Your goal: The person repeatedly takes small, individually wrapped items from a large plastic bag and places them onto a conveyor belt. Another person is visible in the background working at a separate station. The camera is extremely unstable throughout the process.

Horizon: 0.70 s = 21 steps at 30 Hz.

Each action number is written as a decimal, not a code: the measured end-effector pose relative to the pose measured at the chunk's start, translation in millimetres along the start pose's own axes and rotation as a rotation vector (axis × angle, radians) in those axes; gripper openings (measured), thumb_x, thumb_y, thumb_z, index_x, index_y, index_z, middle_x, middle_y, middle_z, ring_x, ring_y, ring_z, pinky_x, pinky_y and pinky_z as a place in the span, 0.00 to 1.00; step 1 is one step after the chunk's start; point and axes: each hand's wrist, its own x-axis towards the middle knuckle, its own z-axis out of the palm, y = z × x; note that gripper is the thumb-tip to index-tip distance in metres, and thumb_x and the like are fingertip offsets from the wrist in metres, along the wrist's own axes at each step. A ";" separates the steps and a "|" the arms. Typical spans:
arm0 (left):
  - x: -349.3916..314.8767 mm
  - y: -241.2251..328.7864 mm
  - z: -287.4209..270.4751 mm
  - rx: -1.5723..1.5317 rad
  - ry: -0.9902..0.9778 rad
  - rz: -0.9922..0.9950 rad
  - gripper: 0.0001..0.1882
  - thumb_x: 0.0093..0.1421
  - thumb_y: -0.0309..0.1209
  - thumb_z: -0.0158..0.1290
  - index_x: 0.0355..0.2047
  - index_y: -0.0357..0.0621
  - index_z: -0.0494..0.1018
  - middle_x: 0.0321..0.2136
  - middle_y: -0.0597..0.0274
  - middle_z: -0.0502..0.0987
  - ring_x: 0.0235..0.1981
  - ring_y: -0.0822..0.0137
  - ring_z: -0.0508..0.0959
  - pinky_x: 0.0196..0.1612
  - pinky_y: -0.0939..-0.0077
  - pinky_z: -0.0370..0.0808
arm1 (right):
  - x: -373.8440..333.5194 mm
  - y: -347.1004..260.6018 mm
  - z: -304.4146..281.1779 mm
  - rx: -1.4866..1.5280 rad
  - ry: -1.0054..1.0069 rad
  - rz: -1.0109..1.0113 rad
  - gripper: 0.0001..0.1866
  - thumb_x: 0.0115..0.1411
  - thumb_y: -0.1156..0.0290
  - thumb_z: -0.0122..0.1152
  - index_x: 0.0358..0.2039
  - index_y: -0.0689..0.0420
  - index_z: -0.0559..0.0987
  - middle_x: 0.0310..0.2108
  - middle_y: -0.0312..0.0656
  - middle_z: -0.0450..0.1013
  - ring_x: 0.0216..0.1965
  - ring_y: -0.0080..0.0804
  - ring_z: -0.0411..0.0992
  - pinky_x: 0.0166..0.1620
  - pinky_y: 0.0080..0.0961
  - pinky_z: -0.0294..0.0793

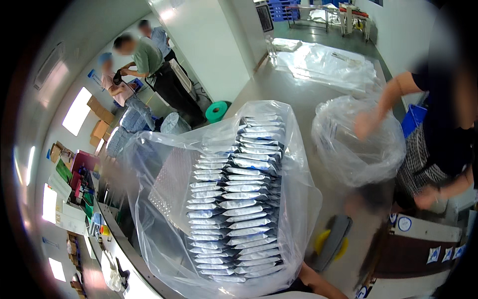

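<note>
A large clear plastic bag point(303, 199) stands wide around a tall load of flat silver packets point(249, 204) on the steel table point(298, 89). The packets lie in two visible columns side by side, with dark printed faces along the right. My right forearm point(318, 283) comes in at the lower edge, beside the bag's near right corner. The fingers of that hand are hidden by the bag, so its grip does not show. I cannot make out my left hand; only a brownish blur lies by the bag's left edge.
At right a co-worker's hand point(371, 123) reaches over another clear bag point(358, 144). Plastic sheets point(323, 65) lie at the table's far end. A grey object point(334, 241) rests over a yellow ring. A conveyor with packets point(433, 254) runs at lower right. Several people stand far left.
</note>
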 end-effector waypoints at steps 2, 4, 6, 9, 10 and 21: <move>31.9 10.8 -1.1 -0.066 -0.042 0.042 0.35 0.59 0.56 0.37 0.61 0.50 0.57 0.55 0.56 0.61 0.56 0.52 0.60 0.55 0.51 0.61 | 40.0 0.0 11.9 0.008 -0.045 -0.014 0.36 0.59 0.37 0.42 0.58 0.53 0.65 0.54 0.42 0.66 0.54 0.41 0.65 0.53 0.49 0.67; 64.2 22.9 5.3 -0.138 -0.097 0.081 0.36 0.58 0.58 0.36 0.61 0.51 0.57 0.57 0.56 0.60 0.57 0.50 0.59 0.55 0.49 0.61 | 85.1 -9.0 29.6 0.036 -0.096 -0.038 0.37 0.59 0.37 0.42 0.57 0.53 0.65 0.54 0.42 0.65 0.55 0.41 0.65 0.54 0.50 0.66; 96.2 33.6 2.2 -0.218 -0.131 0.119 0.37 0.58 0.59 0.36 0.62 0.52 0.56 0.58 0.55 0.59 0.58 0.49 0.58 0.56 0.47 0.60 | 137.1 -17.6 51.6 0.043 -0.140 -0.047 0.37 0.59 0.36 0.42 0.57 0.53 0.65 0.55 0.42 0.65 0.55 0.41 0.65 0.54 0.50 0.66; 147.1 69.9 2.7 -0.329 -0.280 0.197 0.39 0.57 0.61 0.35 0.63 0.53 0.55 0.60 0.54 0.58 0.60 0.46 0.57 0.57 0.44 0.59 | 203.9 -45.0 85.7 0.114 -0.129 -0.030 0.38 0.58 0.35 0.42 0.57 0.52 0.66 0.56 0.42 0.65 0.55 0.41 0.65 0.54 0.51 0.66; 162.5 88.9 11.4 -0.350 -0.356 0.220 0.39 0.56 0.62 0.35 0.63 0.54 0.55 0.60 0.54 0.57 0.60 0.46 0.57 0.58 0.44 0.58 | 223.9 -57.0 99.5 0.230 -0.060 0.040 0.38 0.57 0.34 0.44 0.54 0.53 0.70 0.52 0.41 0.69 0.53 0.39 0.68 0.52 0.54 0.67; 50.9 340.0 65.9 -0.410 -0.654 0.417 0.49 0.55 0.65 0.35 0.67 0.45 0.41 0.66 0.47 0.43 0.63 0.38 0.52 0.61 0.37 0.53 | 158.7 -95.4 329.1 0.086 -0.277 -0.219 0.40 0.61 0.35 0.37 0.64 0.51 0.54 0.63 0.46 0.55 0.60 0.47 0.59 0.59 0.53 0.58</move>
